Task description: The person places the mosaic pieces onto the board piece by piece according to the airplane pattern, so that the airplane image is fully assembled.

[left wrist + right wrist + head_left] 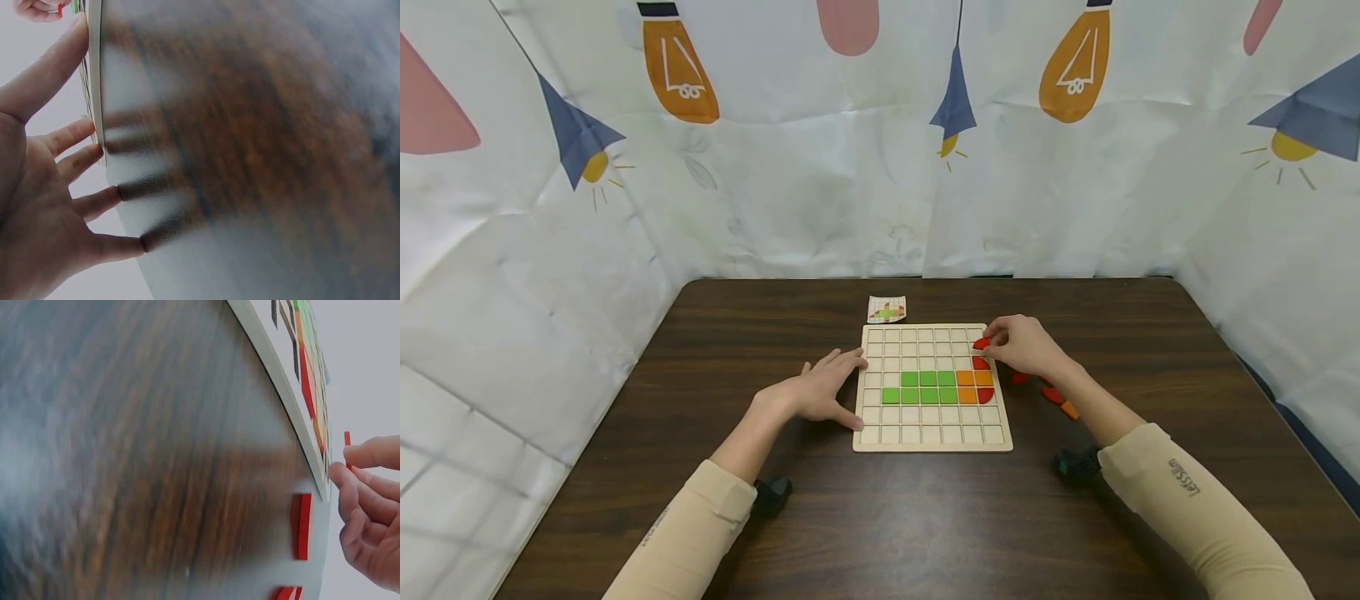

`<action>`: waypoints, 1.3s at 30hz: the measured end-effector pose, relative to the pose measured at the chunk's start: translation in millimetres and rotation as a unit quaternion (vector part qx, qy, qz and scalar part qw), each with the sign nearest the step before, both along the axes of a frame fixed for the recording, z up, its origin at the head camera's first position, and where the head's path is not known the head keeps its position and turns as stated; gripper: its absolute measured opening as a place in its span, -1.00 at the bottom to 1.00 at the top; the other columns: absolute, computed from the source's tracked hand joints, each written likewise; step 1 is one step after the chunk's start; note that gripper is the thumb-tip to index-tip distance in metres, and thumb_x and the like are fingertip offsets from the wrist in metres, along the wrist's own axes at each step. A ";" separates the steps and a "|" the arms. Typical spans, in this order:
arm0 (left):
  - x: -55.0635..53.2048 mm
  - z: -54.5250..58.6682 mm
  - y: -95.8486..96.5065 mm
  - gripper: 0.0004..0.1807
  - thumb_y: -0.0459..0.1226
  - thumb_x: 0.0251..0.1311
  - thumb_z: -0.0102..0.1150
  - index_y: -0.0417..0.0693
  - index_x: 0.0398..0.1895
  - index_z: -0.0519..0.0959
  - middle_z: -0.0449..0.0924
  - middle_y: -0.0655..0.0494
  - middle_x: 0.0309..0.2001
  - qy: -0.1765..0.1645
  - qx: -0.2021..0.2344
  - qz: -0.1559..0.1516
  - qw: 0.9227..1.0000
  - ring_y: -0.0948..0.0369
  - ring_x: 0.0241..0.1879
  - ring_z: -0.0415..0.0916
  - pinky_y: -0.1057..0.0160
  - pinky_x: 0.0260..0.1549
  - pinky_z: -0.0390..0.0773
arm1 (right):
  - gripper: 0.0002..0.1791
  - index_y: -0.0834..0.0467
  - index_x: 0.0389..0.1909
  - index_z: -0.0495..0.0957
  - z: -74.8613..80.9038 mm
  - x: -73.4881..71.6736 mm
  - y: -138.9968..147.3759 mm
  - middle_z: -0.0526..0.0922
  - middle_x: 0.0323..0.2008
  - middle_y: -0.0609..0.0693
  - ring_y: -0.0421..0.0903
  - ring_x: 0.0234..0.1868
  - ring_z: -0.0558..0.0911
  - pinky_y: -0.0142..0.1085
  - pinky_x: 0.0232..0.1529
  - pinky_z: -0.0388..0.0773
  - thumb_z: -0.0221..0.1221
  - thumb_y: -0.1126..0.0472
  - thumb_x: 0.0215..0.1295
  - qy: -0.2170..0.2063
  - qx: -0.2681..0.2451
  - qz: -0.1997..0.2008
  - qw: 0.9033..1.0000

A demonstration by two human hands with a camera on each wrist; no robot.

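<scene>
Only the head view shows a card (pixel 887 310) beyond the board's (pixel 932 436) far edge. Right hand (pixel 1026 343) pinches a red piece (pixel 347 439); left hand (pixel 816 390), spread wide, touches its left edge.

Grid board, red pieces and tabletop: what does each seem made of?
Grid board: probably wood with a pale matte finish, going by its cream tone and plain edge.
Red pieces: perhaps painted wood or plastic; the even colour leaves it open.
Tabletop: wood or wood-look laminate, given its dark streaked grain, with a soft reflective sheen.
</scene>
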State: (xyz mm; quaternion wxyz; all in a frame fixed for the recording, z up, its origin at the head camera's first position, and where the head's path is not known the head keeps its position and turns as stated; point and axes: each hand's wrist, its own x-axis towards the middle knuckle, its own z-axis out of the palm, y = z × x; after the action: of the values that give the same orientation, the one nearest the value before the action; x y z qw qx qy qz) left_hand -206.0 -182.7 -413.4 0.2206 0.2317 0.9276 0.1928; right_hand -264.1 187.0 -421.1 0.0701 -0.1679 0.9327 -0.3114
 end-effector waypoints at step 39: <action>-0.2 -1.0 1.0 0.08 0.07 0.09 0.54 -0.06 0.57 0.15 -0.16 -0.04 0.65 0.006 0.005 0.002 1.000 -0.19 0.60 -0.30 -0.53 0.34 -0.20 | -0.79 0.23 -0.11 0.70 -1.8 19.1 -68.0 0.68 -0.40 -0.12 -0.17 -0.35 0.63 -0.24 -0.22 0.61 0.42 0.29 0.26 0.006 -0.073 0.118 0.990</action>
State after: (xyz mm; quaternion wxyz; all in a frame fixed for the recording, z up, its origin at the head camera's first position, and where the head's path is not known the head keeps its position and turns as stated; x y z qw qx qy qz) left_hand -206.2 -181.7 -414.4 0.2135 0.2319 0.9285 0.1964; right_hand -245.0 119.0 -422.9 0.0883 -0.2831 0.8817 -0.3671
